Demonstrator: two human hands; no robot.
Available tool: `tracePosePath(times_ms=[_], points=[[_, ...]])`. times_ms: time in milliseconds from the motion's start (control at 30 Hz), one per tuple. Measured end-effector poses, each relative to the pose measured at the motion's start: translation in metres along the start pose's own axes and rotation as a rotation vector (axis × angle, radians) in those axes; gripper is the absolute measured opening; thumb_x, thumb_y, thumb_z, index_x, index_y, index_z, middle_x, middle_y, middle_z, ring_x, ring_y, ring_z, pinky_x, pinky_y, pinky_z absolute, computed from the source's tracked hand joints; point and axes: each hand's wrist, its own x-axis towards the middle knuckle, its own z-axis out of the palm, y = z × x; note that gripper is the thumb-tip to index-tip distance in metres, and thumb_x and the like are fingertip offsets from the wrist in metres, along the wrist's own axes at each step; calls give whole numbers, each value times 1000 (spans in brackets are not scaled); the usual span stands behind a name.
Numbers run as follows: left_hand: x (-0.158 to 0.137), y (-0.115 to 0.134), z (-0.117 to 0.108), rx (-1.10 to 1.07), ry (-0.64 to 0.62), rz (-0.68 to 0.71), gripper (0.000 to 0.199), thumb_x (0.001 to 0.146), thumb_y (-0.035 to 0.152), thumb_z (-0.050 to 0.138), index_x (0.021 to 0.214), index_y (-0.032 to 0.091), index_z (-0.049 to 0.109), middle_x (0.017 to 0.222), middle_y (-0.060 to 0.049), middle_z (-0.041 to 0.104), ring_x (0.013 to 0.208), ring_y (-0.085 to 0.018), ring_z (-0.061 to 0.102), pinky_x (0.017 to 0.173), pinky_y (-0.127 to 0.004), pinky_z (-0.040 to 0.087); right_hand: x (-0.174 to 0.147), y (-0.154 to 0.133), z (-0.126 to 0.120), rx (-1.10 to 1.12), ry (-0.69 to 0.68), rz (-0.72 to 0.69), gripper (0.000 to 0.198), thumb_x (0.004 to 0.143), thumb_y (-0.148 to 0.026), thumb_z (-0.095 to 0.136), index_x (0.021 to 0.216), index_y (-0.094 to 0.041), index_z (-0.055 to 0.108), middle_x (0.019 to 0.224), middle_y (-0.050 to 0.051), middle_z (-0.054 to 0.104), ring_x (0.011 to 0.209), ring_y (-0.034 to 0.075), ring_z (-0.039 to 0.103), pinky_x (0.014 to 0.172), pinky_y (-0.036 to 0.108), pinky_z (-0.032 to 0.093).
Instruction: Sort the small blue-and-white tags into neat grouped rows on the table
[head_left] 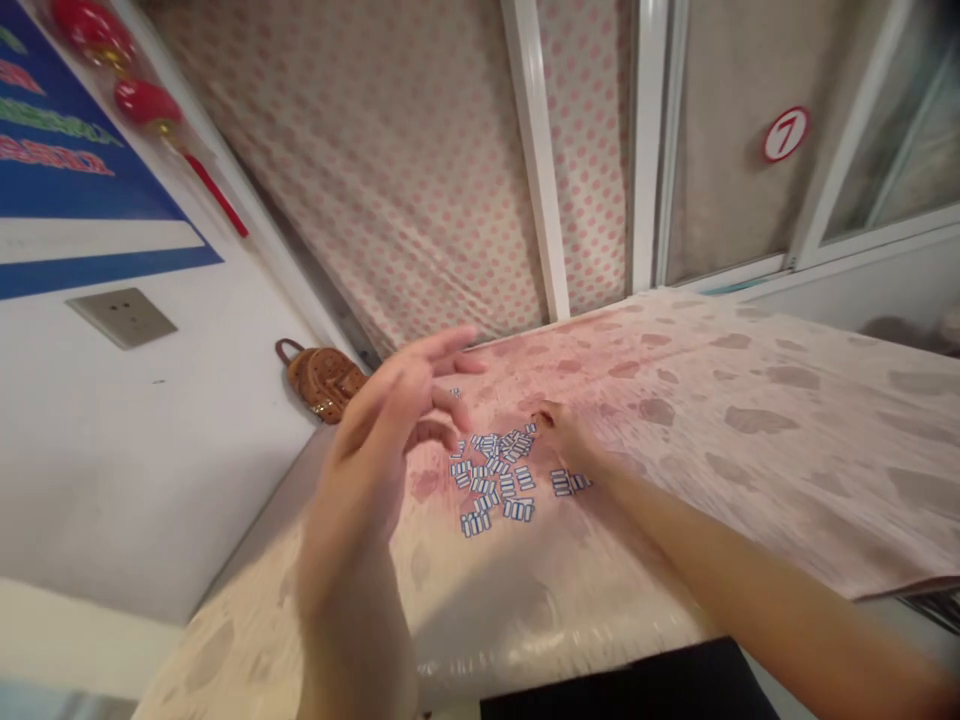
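Note:
Many small flat pieces point(495, 478), white with blue stripes, lie in a loose, partly overlapping heap on the patterned tablecloth point(697, 390). My left hand point(409, 400) is raised at the heap's left side, slightly blurred, its fingers apart and nothing visible in them. At the far right of the heap is my right hand point(561, 430), low over the cloth. Its fingers are curled together, and whatever they may hold is hidden. Close below the right wrist lie a few separate striped pieces point(568, 483). One tiny piece point(455, 392) sits beyond the left fingers.
A brown backpack-shaped bag point(326, 382) stands against the wall at the table's left edge. A dotted curtain point(420, 180) hangs behind the table, beside white window frames point(651, 150). Something black point(630, 690) shows at the near edge. A wall socket point(124, 317) is at left.

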Motion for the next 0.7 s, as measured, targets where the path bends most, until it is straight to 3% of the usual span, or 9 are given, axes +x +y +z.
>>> tracePosePath(times_ms=[133,233,300,400,533,700], points=[[51,-103,-15,327,133,-145,22,93,30,56,100,18,73,91,-9,73,74,-17,62,64,-27,49,2,0,-4,-107,78,10,26,87,-14,45,90,-17,71,82,6,72,76,20,64,68,27,43],[59,-179,-25,531,200,-230,14,88,20,59,88,17,73,90,-10,75,84,-22,65,76,-33,50,2,-3,-11,-134,121,38,26,87,-15,45,90,-18,71,79,5,71,73,19,64,66,27,42],[53,-211,-30,600,187,-286,13,86,17,60,83,19,73,93,-9,75,87,-23,66,82,-36,50,3,-2,-15,-134,144,72,26,85,-15,46,91,-18,71,78,4,71,72,19,63,64,27,41],[42,-225,-36,438,252,-395,14,85,16,60,80,18,73,90,-9,75,88,-23,69,85,-37,51,5,1,-17,-103,173,79,27,84,-16,45,92,-18,71,80,4,72,72,19,64,62,27,41],[41,-209,-37,-190,241,-545,14,86,16,62,95,16,73,96,-11,76,94,-22,72,92,-36,52,7,7,-16,-94,167,53,26,83,-20,46,91,-19,71,77,4,71,72,20,64,64,29,43],[44,-188,-31,-622,151,-479,26,91,14,56,114,15,68,116,-12,73,111,-21,68,104,-35,48,7,9,-14,-98,138,35,26,83,-22,46,90,-19,70,80,5,72,74,21,65,65,30,44]])
